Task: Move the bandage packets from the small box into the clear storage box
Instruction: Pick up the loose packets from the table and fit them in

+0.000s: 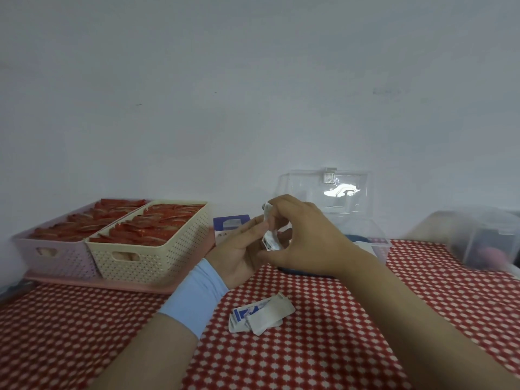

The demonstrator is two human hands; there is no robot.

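R hand [298, 240] pinches a small stack of bandage packets [268, 239], white, crinkled, w/ fingers curled. L hand [239, 249] has straight fingers against them. They're held above the cloth [323, 347], btwn small box [229, 225] & clear storage box [368, 235]. Loose packets [259, 315], white w/ blue print, lie nearer.

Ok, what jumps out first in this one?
Centre frame, the right hand pinches white bandage packets at the left hand. More loose packets lie on the red-and-white tablecloth just below. Two baskets of red items fill the left, and the clear storage box stands open behind the hands.
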